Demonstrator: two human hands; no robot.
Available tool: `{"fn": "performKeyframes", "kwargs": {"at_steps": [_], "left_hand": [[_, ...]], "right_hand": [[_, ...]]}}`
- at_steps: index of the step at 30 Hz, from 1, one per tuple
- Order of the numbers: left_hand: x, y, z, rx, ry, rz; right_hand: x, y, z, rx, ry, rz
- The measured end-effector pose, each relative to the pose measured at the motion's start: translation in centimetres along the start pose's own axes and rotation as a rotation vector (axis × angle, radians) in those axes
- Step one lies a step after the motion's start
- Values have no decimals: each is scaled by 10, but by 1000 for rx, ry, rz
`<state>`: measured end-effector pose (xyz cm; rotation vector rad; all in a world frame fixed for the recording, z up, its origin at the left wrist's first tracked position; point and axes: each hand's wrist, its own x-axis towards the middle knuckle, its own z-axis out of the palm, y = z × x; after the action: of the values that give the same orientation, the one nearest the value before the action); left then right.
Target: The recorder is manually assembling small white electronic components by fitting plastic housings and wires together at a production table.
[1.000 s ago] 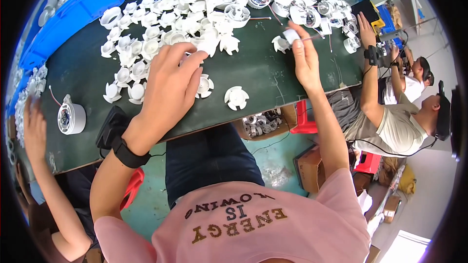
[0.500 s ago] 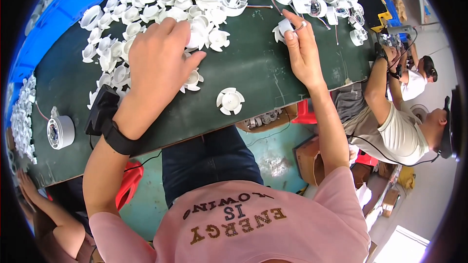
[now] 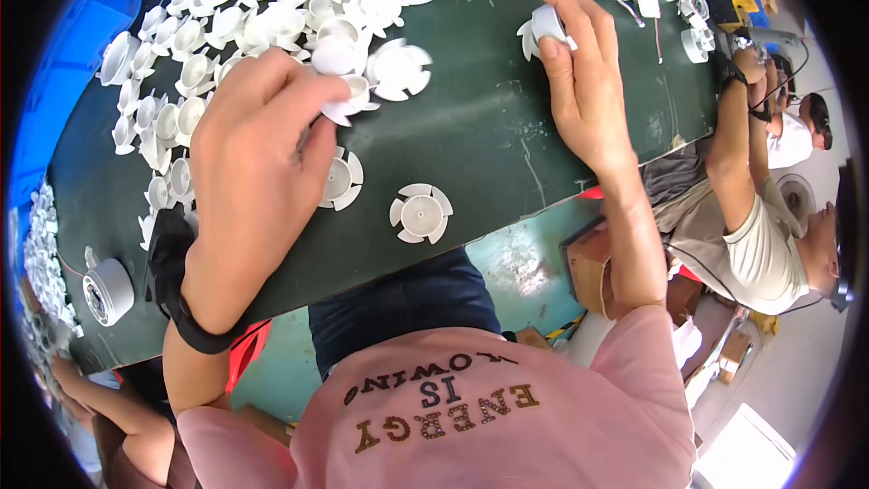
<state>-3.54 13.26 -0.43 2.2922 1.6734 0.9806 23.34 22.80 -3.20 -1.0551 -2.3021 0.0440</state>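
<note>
We see the left hand [image 3: 258, 154] at the near side of a heap of white bladed pieces [image 3: 190, 38], thumb and forefinger gripping or merely touching one; blur keeps us from telling which. Farther right, the right hand [image 3: 584, 72] holds a white cupped part [image 3: 547, 23] between thumb and fingers. Nearer us, a white fan wheel [image 3: 421, 214] lies on the dark green tabletop [image 3: 489, 145]; at left we see a round white housing [image 3: 116, 290].
</note>
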Motion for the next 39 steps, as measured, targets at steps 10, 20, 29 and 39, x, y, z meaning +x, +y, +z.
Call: {"fn": "performKeyframes", "kwargs": {"at_steps": [10, 20, 29, 39], "left_hand": [[-1, 51, -46, -226, -5, -73], [-60, 72, -30, -1523, 67, -548], [-111, 25, -81, -1169, 395, -783], [-142, -1, -105, -1246, 627, -662]], "right_hand": [[13, 6, -16, 181, -28, 141], [25, -156, -26, 826, -274, -234], [187, -207, 112, 471, -263, -309], [163, -234, 76, 908, -640, -260]]}}
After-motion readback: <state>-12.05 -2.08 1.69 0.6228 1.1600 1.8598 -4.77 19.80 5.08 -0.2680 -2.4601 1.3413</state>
